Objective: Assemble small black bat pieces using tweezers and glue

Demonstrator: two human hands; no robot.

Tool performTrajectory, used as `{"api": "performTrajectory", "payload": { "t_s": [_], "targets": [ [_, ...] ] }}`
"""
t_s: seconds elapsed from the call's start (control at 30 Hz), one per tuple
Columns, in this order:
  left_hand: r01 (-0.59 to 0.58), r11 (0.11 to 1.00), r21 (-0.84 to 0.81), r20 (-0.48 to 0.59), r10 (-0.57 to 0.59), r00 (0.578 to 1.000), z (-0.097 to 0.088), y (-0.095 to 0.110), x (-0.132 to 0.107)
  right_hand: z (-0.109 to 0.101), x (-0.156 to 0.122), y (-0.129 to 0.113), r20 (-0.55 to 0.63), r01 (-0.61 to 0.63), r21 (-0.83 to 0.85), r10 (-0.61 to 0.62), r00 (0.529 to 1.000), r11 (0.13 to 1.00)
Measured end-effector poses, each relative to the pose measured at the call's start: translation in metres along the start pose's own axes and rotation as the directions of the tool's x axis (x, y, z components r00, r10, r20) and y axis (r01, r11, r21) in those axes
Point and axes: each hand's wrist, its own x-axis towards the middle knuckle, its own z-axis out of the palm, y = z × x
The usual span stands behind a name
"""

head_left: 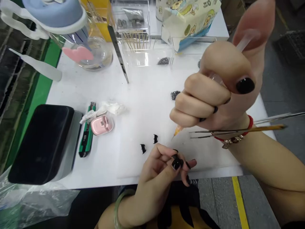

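My right hand [212,86] is raised over the table, its fingers wrapped round a clear syringe [246,39]. The syringe's orange dispensing tip [177,129] points down, its fine needle ending above my left hand. Thin tweezers [238,130] lie across the right wrist; how they are held is hidden. My left hand [159,181], near the table's front edge, pinches a small black piece [175,156] between thumb and finger. Its shape is mostly covered by the fingertips. Two small black toothed pieces [143,148] lie on the white mat [133,168] just beyond that hand.
A black-topped box [43,140], a green utility knife [85,140] and a pink case [101,125] lie left. Behind are a blue-lidded bottle [59,16], an upright metal strip [118,52], clear trays [149,57] and a tissue pack [190,22]. Tiny dark parts [175,94] are heaped mid-table.
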Motion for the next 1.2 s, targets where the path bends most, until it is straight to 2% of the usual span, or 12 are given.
{"api": "performTrajectory", "payload": {
  "t_s": [0.07,0.2,0.37,0.53,0.73,0.83,0.9,1.03,1.1,1.2],
  "targets": [
    [0.005,1.000,-0.029,-0.020,-0.005,1.000,0.004,0.001,-0.001,0.005,0.001,0.007,0.073,0.032,0.095,-0.039,0.997,0.995],
    [0.015,0.999,-0.052,-0.068,-0.019,0.998,0.008,0.003,0.000,0.015,0.003,0.010,0.133,-0.009,0.181,-0.015,0.991,0.983],
    [0.034,0.998,-0.047,-0.108,-0.039,0.993,0.010,0.006,0.002,0.015,0.005,0.006,0.270,-0.084,0.150,0.041,0.962,0.985],
    [0.044,0.999,-0.028,-0.144,-0.048,0.988,0.012,0.007,0.000,0.015,0.005,0.006,0.246,-0.094,0.132,0.059,0.968,0.987],
    [0.030,0.999,-0.018,-0.130,-0.032,0.991,0.011,0.007,0.000,0.015,0.007,0.006,0.213,-0.103,0.149,0.069,0.975,0.983],
    [0.026,0.999,-0.020,-0.129,-0.029,0.991,0.011,0.007,0.000,0.013,0.008,0.008,0.247,-0.139,0.146,0.100,0.964,0.980],
    [0.031,0.999,-0.020,-0.129,-0.034,0.991,0.011,0.007,0.000,0.015,0.009,0.011,0.262,-0.113,0.192,0.060,0.963,0.975],
    [0.033,0.999,-0.023,-0.132,-0.036,0.991,0.011,0.007,0.001,0.025,0.007,0.018,0.110,0.036,0.313,-0.073,0.991,0.949],
    [0.034,0.999,-0.027,-0.132,-0.037,0.991,0.011,0.007,0.001,0.028,0.006,0.019,0.091,0.033,0.305,-0.063,0.994,0.952],
    [0.039,0.999,-0.029,-0.129,-0.042,0.991,0.011,0.007,0.001,0.026,0.006,0.019,0.133,0.000,0.264,-0.037,0.990,0.964]
  ]
}}
